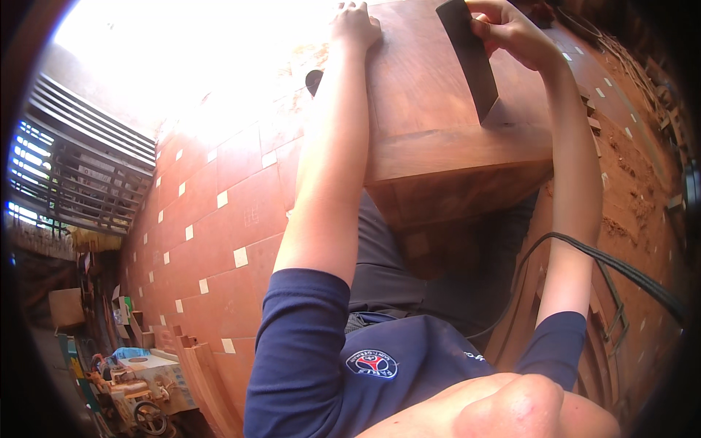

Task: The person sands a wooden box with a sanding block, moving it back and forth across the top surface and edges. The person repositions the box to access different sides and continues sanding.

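In front of me, over my dark trousers, is a large brown wooden piece (431,155), box-like, with a smooth flat top and an angled near side. My left hand (355,28) is at its far left edge, thumb on the wood and fingers bent; glare washes out part of it. A long, flat, dark strip (469,62) stands tilted on the top, its lower end near the front edge. My right hand (511,33) pinches the strip near its upper end between thumb and fingers. The strip's exact kind does not show.
Reddish floor tiles (212,248) with small pale squares spread to the left. A black cable (621,266) crosses my right forearm. Curved wooden pieces (595,343) lie at lower right, sawdust (621,197) beyond. A machine with a handwheel (150,417) and wooden boards (208,383) stand at lower left.
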`<state>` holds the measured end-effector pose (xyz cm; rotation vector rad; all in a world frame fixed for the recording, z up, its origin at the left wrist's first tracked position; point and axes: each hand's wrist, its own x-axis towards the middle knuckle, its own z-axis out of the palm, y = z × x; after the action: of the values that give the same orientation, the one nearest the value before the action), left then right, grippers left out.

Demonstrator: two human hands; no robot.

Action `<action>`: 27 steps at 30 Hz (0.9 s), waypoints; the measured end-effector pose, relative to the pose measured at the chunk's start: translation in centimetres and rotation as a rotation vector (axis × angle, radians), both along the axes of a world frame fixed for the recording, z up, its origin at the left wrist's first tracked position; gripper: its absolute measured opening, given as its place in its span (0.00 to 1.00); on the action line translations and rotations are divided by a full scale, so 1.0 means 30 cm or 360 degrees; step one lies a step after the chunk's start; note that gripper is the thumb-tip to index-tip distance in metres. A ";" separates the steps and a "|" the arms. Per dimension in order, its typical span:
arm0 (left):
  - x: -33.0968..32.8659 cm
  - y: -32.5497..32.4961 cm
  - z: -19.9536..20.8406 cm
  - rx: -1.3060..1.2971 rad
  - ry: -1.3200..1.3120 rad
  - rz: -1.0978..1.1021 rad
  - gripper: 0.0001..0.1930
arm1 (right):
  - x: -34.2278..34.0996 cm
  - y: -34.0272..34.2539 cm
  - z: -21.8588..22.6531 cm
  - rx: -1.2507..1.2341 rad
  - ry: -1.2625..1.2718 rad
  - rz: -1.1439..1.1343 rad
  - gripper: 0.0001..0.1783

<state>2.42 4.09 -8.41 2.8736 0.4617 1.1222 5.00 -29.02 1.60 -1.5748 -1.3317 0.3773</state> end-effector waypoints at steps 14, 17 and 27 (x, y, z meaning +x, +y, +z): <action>0.044 0.035 -0.051 -0.0048 -0.0224 -0.0117 0.20 | 0.116 0.073 -0.098 0.0454 -0.0069 -0.0501 0.10; 0.048 0.018 -0.056 -0.0119 -0.0238 -0.0134 0.20 | 0.074 0.053 -0.084 0.0339 -0.0439 -0.0640 0.11; 0.055 0.064 -0.085 0.0117 -0.0119 0.0039 0.20 | -0.251 -0.102 -0.119 0.0386 -0.0556 -0.0501 0.09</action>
<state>4.06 6.02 -10.97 2.8828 0.4637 1.2717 -2.55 -32.08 -1.96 -1.6549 -1.3000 -0.2564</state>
